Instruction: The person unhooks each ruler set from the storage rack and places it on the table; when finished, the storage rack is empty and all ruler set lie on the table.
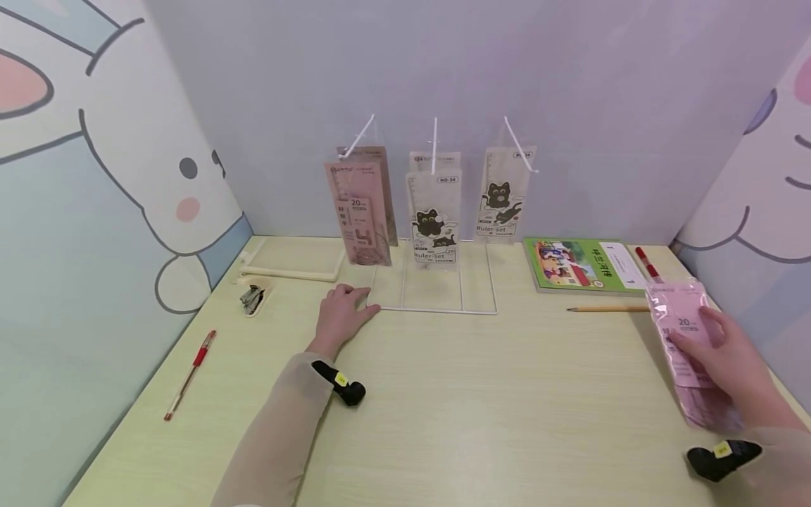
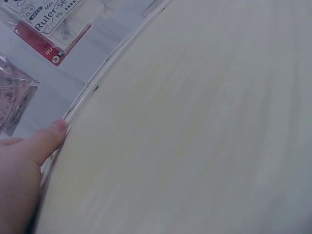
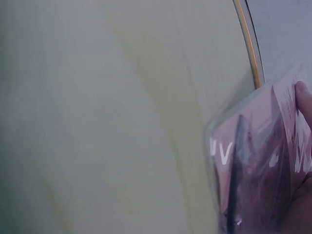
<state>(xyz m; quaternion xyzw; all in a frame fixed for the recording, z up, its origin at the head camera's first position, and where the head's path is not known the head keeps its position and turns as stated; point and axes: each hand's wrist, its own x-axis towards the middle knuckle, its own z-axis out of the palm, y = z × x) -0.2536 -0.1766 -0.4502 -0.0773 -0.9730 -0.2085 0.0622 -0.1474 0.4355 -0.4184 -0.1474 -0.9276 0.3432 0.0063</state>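
In the head view, a white wire display rack (image 1: 434, 310) stands by the back wall, with ruler-set packs hanging from its three pegs. My left hand (image 1: 342, 313) holds the front left corner of its base; the thumb (image 2: 56, 129) lies along the wire in the left wrist view. Far to the right, my right hand (image 1: 728, 352) grips a pink ruler-set pack (image 1: 681, 317) in clear plastic, tilted over the table. On the rack hang a pink pack (image 1: 357, 211) at left, a white cat pack (image 1: 434, 218) in the middle and another white pack (image 1: 505, 190) at right.
A green book (image 1: 570, 266) lies at the back right, near a red pen (image 1: 646, 260) and a pencil (image 1: 608, 309). On the left are a pale zip pouch (image 1: 291, 257), a small crumpled silvery item (image 1: 252, 299) and a red-capped pen (image 1: 190, 377). Printed walls border both sides.
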